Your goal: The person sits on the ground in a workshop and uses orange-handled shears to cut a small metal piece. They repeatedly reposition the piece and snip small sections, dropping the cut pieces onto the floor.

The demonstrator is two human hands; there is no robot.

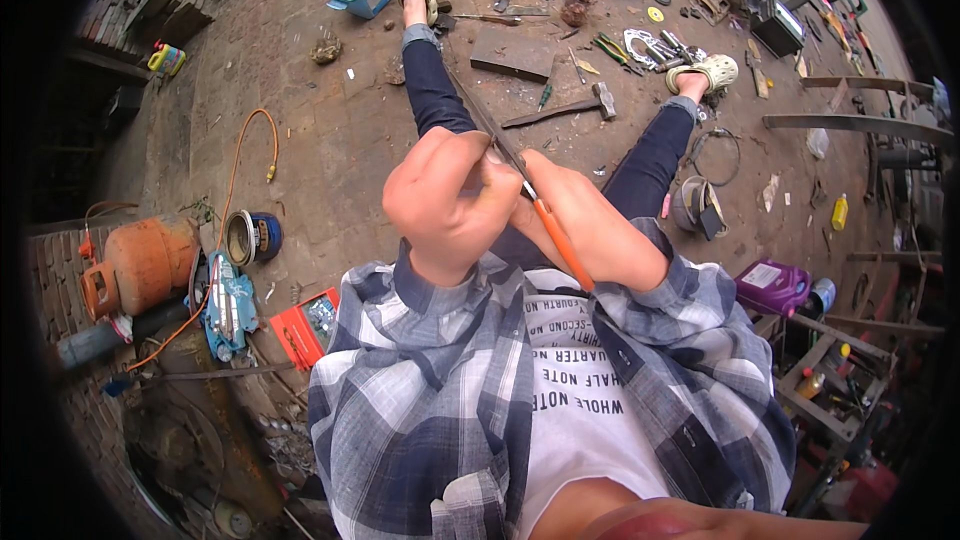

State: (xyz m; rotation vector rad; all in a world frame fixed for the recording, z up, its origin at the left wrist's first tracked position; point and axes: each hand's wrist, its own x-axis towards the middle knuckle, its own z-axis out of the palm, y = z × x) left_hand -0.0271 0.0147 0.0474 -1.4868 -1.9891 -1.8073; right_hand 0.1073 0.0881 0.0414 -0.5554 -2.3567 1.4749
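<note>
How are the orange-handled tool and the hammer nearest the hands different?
The orange-handled tool is up between the left hand and right hand, while the hammer lies on the ground. The tool's handle is bright orange; the hammer's is dark. The hammer has a chunky, blocky head; the tool looks slim beyond its handle. Both have a long, narrow handle.
</note>
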